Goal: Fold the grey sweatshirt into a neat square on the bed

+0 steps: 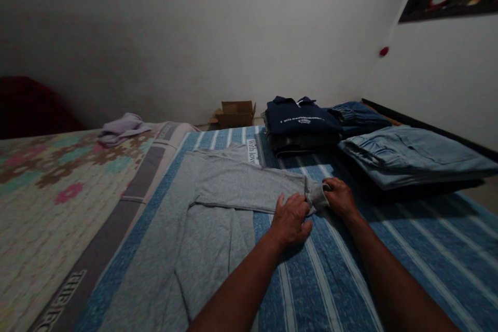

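Across the middle and lower left of the frame, a grey shirt is lying on a striped blue sheet, one sleeve stretching rightward over its body and past its edge. At the sleeve's end, right of centre, your right hand is holding the cuff, its grip closing on the cloth at the far right edge. Just left of it, your left hand is resting palm down on the sleeve near the cuff, its grip loosely spread, the thumb standing apart from the fingers.

Above your hands, a navy top is sitting on a folded stack, with dark jeans lying beside it. At the right, pale jeans are lying folded. Behind, at upper centre, a box is standing near the wall. At the left, a floral blanket is carrying a crumpled lilac cloth.
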Action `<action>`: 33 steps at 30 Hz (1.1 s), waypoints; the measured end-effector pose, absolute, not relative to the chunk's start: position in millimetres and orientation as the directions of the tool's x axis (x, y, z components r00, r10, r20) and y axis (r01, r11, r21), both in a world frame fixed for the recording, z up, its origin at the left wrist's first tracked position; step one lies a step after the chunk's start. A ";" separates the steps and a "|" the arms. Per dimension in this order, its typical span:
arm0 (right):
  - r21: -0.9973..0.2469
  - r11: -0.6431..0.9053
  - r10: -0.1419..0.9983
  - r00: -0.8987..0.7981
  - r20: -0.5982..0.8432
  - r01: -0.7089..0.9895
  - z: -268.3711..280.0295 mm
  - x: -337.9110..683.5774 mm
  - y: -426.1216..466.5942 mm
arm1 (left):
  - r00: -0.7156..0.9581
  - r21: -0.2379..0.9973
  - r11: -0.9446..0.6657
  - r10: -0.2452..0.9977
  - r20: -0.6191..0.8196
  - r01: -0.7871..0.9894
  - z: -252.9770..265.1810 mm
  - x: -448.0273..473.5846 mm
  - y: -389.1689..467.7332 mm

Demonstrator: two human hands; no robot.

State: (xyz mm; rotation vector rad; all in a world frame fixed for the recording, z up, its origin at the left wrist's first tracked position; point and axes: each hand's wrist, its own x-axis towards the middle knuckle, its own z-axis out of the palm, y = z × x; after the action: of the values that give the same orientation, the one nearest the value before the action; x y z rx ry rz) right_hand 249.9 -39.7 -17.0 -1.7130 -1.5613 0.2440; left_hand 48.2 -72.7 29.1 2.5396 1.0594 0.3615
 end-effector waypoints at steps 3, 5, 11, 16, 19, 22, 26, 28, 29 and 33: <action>-0.632 0.049 0.902 0.238 0.361 0.773 -17.5 251.4 -39.6 | 0.685 0.418 -0.654 0.722 0.098 0.630 27.5 48.3 -72.4; -0.618 0.040 0.899 0.241 0.365 0.785 -17.1 252.1 -40.0 | 0.684 0.420 -0.656 0.721 0.106 0.627 25.4 48.0 -72.2; -0.607 0.014 0.888 0.269 0.373 0.795 -17.5 254.5 -41.8 | 0.688 0.413 -0.661 0.718 0.106 0.627 19.3 46.9 -71.3; -0.626 -0.003 0.892 0.286 0.351 0.780 -14.3 259.3 -43.3 | 0.687 0.426 -0.655 0.720 0.100 0.624 20.1 47.0 -70.9; -0.630 -0.007 0.900 0.280 0.334 0.776 -1.9 262.3 -48.3 | 0.690 0.436 -0.649 0.719 0.083 0.624 23.2 46.9 -71.5; -0.605 -0.015 0.889 0.288 0.357 0.796 18.2 258.6 -59.1 | 0.687 0.443 -0.646 0.721 0.089 0.621 25.4 46.4 -72.6; -0.563 -0.118 0.887 0.342 0.311 0.818 38.5 240.3 -76.3 | 0.685 0.439 -0.653 0.720 0.109 0.617 25.4 45.6 -73.5; -0.547 -0.149 0.909 0.332 0.253 0.824 41.1 230.8 -81.7 | 0.689 0.438 -0.658 0.716 0.113 0.612 25.0 45.4 -73.5; -0.536 -0.149 0.920 0.316 0.233 0.831 41.1 227.5 -83.2 | 0.691 0.438 -0.660 0.714 0.114 0.610 24.8 45.4 -73.5; -0.528 -0.152 0.930 0.302 0.209 0.835 40.6 226.4 -84.9 | 0.689 0.435 -0.661 0.715 0.119 0.611 24.6 45.1 -73.5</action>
State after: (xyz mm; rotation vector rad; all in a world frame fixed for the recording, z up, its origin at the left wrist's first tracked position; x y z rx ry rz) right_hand 226.4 -84.9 40.6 -2.0175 -1.5641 0.2220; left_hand 45.1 -73.5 24.6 2.5392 1.0384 0.3988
